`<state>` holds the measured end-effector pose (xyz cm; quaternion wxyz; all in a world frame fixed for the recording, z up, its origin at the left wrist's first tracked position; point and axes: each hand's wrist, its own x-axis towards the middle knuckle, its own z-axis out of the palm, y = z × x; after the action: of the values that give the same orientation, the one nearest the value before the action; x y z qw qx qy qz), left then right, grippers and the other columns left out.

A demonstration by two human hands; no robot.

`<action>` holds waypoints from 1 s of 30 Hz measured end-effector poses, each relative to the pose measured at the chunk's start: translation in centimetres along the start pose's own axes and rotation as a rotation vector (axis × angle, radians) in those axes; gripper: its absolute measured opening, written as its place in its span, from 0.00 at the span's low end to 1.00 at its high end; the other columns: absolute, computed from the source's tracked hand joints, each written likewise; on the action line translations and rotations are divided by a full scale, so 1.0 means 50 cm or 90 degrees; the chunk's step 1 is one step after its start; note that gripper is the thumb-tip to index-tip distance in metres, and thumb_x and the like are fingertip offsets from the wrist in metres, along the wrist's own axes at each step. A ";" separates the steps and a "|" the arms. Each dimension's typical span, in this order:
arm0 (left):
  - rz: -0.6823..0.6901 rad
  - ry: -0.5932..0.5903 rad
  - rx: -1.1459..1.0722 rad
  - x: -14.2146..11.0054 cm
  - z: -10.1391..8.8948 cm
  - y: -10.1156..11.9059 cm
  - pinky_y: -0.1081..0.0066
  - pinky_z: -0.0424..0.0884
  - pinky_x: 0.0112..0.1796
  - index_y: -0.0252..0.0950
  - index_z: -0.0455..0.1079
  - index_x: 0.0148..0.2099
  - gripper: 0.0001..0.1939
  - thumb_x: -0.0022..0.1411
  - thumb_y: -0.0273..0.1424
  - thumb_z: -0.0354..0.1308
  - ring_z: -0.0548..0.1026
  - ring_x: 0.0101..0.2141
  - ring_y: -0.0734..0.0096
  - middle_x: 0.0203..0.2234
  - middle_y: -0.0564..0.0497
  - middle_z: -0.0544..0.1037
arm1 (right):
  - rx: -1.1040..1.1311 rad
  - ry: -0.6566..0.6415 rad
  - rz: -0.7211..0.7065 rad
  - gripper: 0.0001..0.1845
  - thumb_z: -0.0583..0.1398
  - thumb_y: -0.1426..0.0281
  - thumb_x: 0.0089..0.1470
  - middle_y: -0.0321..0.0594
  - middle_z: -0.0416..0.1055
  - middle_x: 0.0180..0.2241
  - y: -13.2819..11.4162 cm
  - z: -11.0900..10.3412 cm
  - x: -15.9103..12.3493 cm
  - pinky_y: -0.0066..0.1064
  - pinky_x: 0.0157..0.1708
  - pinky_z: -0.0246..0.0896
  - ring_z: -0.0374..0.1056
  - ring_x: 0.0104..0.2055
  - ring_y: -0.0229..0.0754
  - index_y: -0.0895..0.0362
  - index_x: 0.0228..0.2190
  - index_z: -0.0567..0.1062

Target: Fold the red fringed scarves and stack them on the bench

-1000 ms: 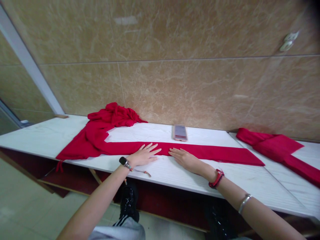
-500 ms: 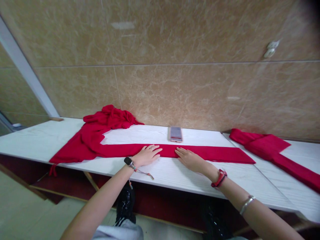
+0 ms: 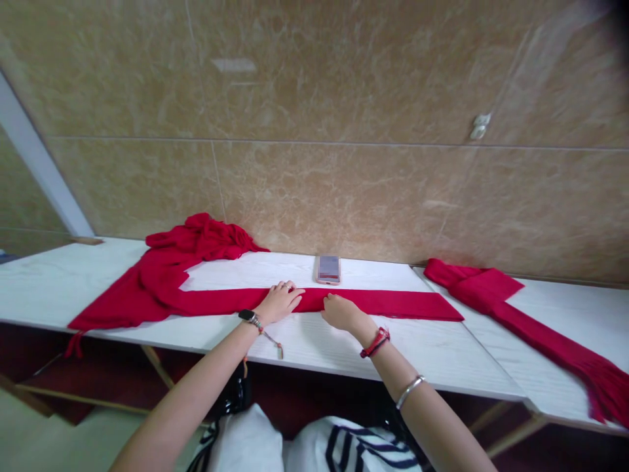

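Note:
A long red scarf [image 3: 393, 303] lies on the white tabletop, its right part folded into a flat, narrow strip and its left part loosely bunched toward the wall. My left hand [image 3: 278, 303] rests on the strip, open, its fingers stretched over the fabric. Just to the right, my right hand [image 3: 343, 313] has its fingers curled together against the same strip, seeming to pinch the cloth; the fingertips are partly hidden. Behind the strip, between the hands, lies a phone [image 3: 328, 269].
A second red scarf [image 3: 535, 326] with a fringed end lies folded on the right, past the tabletop seam. A tiled wall [image 3: 314, 190] closes off the back. Dark red shelves [image 3: 108, 373] are below the front edge.
My right hand has gone from flat fingers to curled ones on the strip. My left hand stays flat. The camera view has shifted, showing more of the right side and the second scarf's fringe.

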<state>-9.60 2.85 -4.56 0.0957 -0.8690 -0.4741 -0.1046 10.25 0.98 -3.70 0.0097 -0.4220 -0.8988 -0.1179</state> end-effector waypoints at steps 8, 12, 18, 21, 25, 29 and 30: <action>0.030 -0.027 -0.046 0.010 0.027 -0.018 0.64 0.53 0.54 0.40 0.57 0.59 0.20 0.67 0.34 0.38 0.57 0.56 0.67 0.57 0.49 0.61 | -0.011 0.013 0.083 0.16 0.49 0.73 0.58 0.55 0.69 0.45 -0.008 -0.004 -0.021 0.30 0.42 0.63 0.66 0.47 0.46 0.65 0.43 0.70; 0.022 -0.066 -0.053 0.011 0.025 -0.019 0.60 0.51 0.55 0.40 0.55 0.61 0.21 0.67 0.34 0.38 0.53 0.59 0.65 0.60 0.50 0.57 | -0.023 0.003 0.056 0.17 0.46 0.79 0.57 0.54 0.71 0.42 -0.007 -0.019 -0.013 0.30 0.38 0.64 0.69 0.43 0.45 0.65 0.44 0.69; 0.006 -0.144 -0.121 0.030 0.008 -0.025 0.54 0.49 0.55 0.40 0.57 0.59 0.21 0.64 0.33 0.42 0.53 0.59 0.60 0.59 0.48 0.57 | -0.043 -0.007 0.010 0.17 0.48 0.80 0.56 0.52 0.73 0.37 -0.003 -0.039 0.003 0.30 0.33 0.65 0.71 0.38 0.45 0.63 0.45 0.69; 0.035 -0.129 -0.159 0.056 0.000 -0.031 0.62 0.54 0.53 0.36 0.63 0.52 0.17 0.61 0.31 0.47 0.61 0.54 0.62 0.54 0.44 0.65 | -0.051 -0.001 0.008 0.15 0.49 0.80 0.56 0.50 0.74 0.35 -0.004 -0.038 0.011 0.30 0.32 0.65 0.71 0.37 0.45 0.62 0.41 0.70; 0.042 -0.115 -0.183 0.101 -0.002 -0.034 0.69 0.59 0.47 0.34 0.68 0.41 0.10 0.58 0.29 0.50 0.68 0.45 0.64 0.42 0.45 0.72 | -0.063 0.008 0.013 0.13 0.49 0.80 0.56 0.50 0.74 0.34 -0.008 -0.032 0.022 0.31 0.31 0.64 0.71 0.36 0.45 0.63 0.37 0.72; 0.007 -0.144 -0.234 0.139 0.007 -0.043 0.72 0.63 0.36 0.34 0.68 0.41 0.11 0.55 0.31 0.51 0.70 0.33 0.67 0.29 0.50 0.73 | -0.079 0.033 0.019 0.13 0.48 0.79 0.57 0.52 0.72 0.37 -0.013 -0.028 0.022 0.33 0.36 0.63 0.68 0.41 0.46 0.65 0.37 0.71; -0.001 -0.159 -0.251 0.147 0.009 -0.047 0.73 0.63 0.33 0.35 0.68 0.40 0.11 0.55 0.32 0.52 0.69 0.30 0.69 0.27 0.52 0.73 | -0.083 0.042 0.017 0.13 0.48 0.79 0.57 0.53 0.71 0.38 -0.015 -0.027 0.019 0.34 0.37 0.63 0.67 0.42 0.47 0.65 0.38 0.71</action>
<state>-7.65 10.15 -2.85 -0.1357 -0.8767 -0.4532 -0.0868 8.95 0.95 -2.43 0.0135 -0.4299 -0.8826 -0.1896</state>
